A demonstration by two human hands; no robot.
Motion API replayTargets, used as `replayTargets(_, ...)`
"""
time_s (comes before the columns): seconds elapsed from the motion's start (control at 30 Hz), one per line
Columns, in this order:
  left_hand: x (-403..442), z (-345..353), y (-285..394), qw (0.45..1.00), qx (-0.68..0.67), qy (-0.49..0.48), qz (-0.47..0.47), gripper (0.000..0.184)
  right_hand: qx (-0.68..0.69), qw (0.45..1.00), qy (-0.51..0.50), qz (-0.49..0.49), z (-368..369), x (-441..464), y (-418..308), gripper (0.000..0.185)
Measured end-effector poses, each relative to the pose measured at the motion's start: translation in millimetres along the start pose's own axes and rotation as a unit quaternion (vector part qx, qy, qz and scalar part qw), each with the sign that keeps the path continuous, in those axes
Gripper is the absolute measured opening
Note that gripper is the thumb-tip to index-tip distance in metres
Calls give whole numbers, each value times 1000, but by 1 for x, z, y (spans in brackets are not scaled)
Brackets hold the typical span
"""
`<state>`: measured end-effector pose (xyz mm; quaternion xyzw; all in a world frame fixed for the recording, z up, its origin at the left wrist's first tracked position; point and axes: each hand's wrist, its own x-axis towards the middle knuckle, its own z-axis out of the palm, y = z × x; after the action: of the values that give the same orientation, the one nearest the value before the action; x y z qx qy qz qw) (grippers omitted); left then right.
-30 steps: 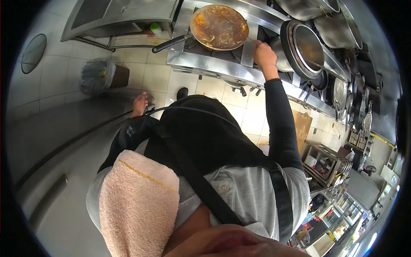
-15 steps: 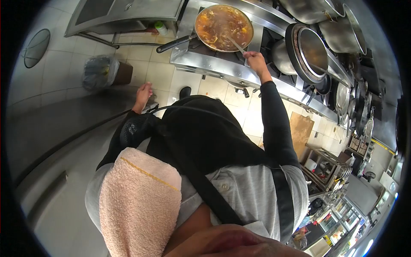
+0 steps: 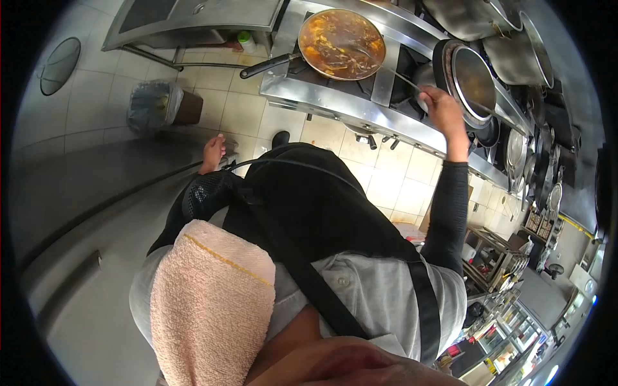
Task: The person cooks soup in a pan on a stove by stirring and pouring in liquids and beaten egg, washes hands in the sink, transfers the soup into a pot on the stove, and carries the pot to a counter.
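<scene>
A frying pan point(image 3: 341, 44) full of reddish-brown sauce with pieces in it sits on the stove point(image 3: 322, 96), its black handle pointing left. My right hand point(image 3: 444, 110) is closed round the end of a thin metal utensil point(image 3: 407, 79), whose far end reaches the right edge of the sauce. Just beyond that hand stands a metal pot with a dark-rimmed pan and a bowl point(image 3: 473, 76) on it. Down by my left side, my left hand point(image 3: 214, 152) hangs with its fingers apart and holds nothing.
A lined bin point(image 3: 154, 106) stands on the tiled floor at the left. Large steel pots point(image 3: 518, 51) are at the upper right, with more pans and strainers point(image 3: 517, 151) below them. A steel counter point(image 3: 193, 16) adjoins the stove. A pink towel point(image 3: 212, 296) hangs over my shoulder.
My right hand has moved right, away from the pan, drawing the utensil toward the sauce's right side. The left hand stays low at my side, and the view has shifted slightly.
</scene>
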<state>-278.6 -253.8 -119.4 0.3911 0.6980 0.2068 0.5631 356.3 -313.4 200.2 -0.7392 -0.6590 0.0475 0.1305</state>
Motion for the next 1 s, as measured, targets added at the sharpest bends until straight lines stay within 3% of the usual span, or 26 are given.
replayTargets(0.1, -4, 3, 10, 1000, -9, -5, -2, 43, -135, 989, -58, 8, -51, 3, -31, 20)
replayTargets(0.2, 38, 8, 10, 991, -33, 1, 132, 27, -197, 975, -107, 7, -51, 9, -45, 20)
replayTargets(0.27, 19, 35, 101, 922, 119, 117, 349, 22, -186, 970, -154, 22, -35, 16, -47, 21)
replayTargets(0.33, 18, 63, 178, 894, 153, 124, 402, 24, -172, 969, -175, 21, -11, 21, -45, 21)
replayTargets(0.4, 26, 89, 237, 845, 202, 73, 490, 38, -151, 974, -167, 12, 19, 23, -44, 22)
replayTargets(0.47, 35, 107, 266, 845, 311, -22, 434, 59, -104, 985, -141, 9, 43, 27, -47, 22)
replayTargets(0.57, 46, 116, 296, 825, 452, -166, 297, 74, -85, 990, -107, 28, 70, 35, -55, 22)
replayTargets(0.6, 50, 118, 290, 810, 454, -139, 344, 76, -93, 990, -96, 38, 74, 38, -61, 22)
replayTargets(0.8, 59, 120, 274, 810, 444, -104, 369, 72, -140, 982, -78, 102, 104, 68, -37, 25)
replayTargets(0.93, 51, 120, 283, 808, 470, -106, 340, 70, -96, 989, -38, 102, 103, 79, -11, 26)
replayTargets(1.0, 50, 120, 283, 811, 469, -114, 332, 70, -89, 982, -67, 153, 84, 78, -13, 28)
